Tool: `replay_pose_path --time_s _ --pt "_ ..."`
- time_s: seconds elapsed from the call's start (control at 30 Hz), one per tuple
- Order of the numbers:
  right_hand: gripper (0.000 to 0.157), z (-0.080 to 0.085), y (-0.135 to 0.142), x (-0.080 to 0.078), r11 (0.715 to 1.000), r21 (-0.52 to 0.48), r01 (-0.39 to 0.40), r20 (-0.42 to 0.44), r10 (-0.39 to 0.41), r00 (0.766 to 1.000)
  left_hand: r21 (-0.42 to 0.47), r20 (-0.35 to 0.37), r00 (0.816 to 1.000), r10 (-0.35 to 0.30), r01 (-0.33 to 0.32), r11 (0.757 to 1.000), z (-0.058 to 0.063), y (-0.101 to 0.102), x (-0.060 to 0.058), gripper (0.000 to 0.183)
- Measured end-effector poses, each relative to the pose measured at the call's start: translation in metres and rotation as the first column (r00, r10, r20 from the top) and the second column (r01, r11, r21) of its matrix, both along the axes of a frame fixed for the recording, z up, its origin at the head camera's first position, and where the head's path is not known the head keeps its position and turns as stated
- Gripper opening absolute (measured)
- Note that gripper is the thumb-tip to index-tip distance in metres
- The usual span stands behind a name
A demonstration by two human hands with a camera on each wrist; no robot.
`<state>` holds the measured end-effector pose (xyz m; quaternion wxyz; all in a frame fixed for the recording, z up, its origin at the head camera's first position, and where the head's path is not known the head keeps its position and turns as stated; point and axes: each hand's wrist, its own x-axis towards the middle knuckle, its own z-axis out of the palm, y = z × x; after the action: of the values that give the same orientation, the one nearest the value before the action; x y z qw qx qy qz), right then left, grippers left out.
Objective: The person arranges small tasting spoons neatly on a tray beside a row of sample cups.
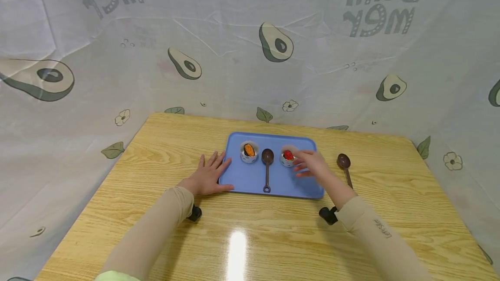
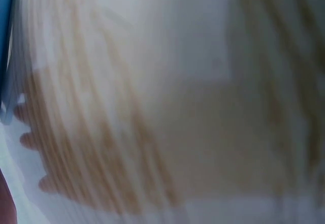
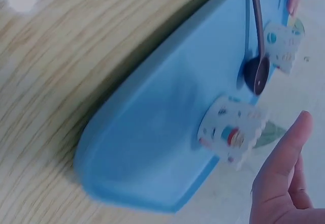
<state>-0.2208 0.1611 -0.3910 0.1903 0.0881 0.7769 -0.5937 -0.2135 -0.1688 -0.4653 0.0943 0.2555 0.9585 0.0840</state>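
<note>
My left hand is spread flat at the left edge of a blue tray, thumb on its near left corner. Over the tray's right half, my right hand hovers beside a small patterned cup with straight, loose fingers, holding nothing. That cup contains a red-topped piece like sushi, partly covered by the fingers in the head view. A second patterned cup on the left has an orange-topped piece inside. Between the cups lies a brown spoon, its handle towards me.
Another brown spoon lies on the wooden table right of the tray, its handle end hidden by my right forearm. Behind and at the sides hangs an avocado-printed cloth. The left wrist view is mostly blurred table surface.
</note>
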Motion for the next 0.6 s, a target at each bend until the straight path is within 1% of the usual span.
replay_pose_path --time_s 0.13,0.27,0.47,0.6 --pt "0.051 0.004 0.014 0.002 1.000 0.006 0.005 -0.006 -0.005 1.000 0.005 -0.003 1.000 -0.001 0.001 1.000 -0.001 -0.001 -0.001 0.089" --pt "0.053 0.008 0.027 0.004 1.000 0.020 -0.019 -0.014 0.019 1.000 0.000 0.000 1.000 0.004 -0.004 1.000 -0.004 -0.001 -0.002 0.090" --pt "0.057 0.008 0.046 0.005 0.999 0.034 -0.013 -0.021 0.013 1.000 0.025 -0.006 1.000 0.007 -0.007 1.000 -0.007 -0.002 -0.003 0.089" --pt "0.059 0.006 0.055 0.006 0.999 0.047 0.002 -0.032 0.000 0.999 0.021 -0.009 1.000 0.008 -0.008 1.000 -0.008 -0.002 -0.003 0.088"
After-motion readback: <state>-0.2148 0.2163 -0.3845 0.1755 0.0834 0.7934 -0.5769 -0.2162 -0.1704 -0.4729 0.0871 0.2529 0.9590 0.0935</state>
